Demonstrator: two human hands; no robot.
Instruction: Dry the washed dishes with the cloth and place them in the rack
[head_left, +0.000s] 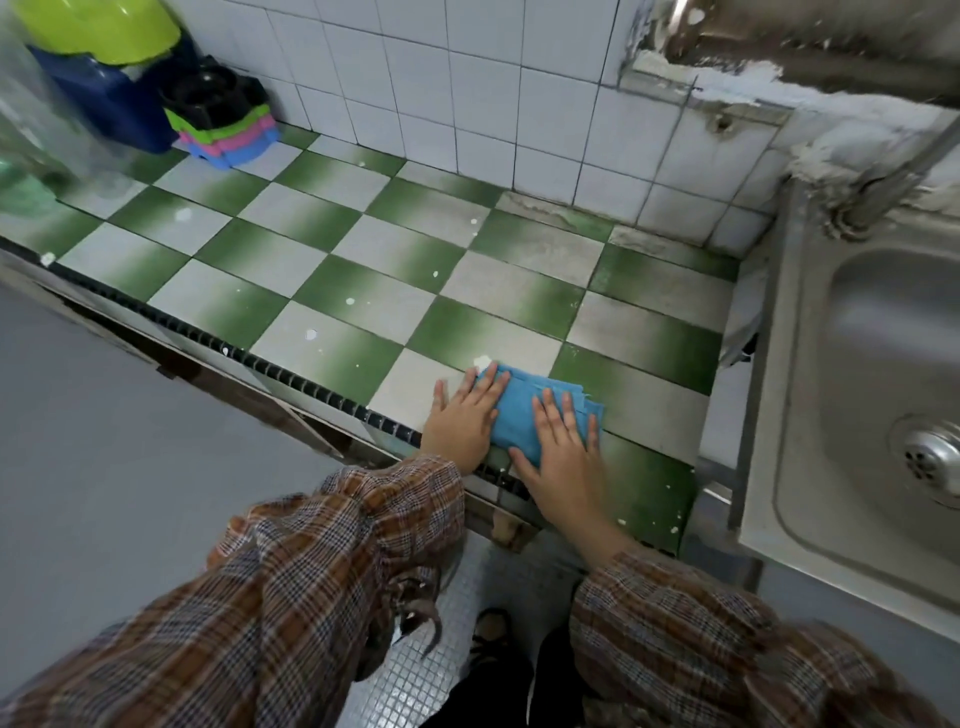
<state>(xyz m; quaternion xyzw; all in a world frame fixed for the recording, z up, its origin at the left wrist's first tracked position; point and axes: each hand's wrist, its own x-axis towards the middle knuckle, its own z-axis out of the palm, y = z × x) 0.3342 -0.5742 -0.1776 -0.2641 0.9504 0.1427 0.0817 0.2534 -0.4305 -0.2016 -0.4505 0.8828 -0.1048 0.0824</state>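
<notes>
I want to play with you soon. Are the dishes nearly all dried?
Probably nearly. Done: no dishes show in the sink or on the tiled counter. In hand: the left hand and right hand press flat on the folded blue cloth. Left: maybe just putting the cloth away; no rack shows clearly, so I can't check it.

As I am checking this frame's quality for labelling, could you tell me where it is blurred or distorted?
Head view: wide-angle distortion bends the grout lines of the wall tiles and slants the sink; the green bowl at top left and the upper right corner are smeared; the blue cloth, left hand and right hand are fairly sharp; lighting is soft, without harsh glare.
</notes>
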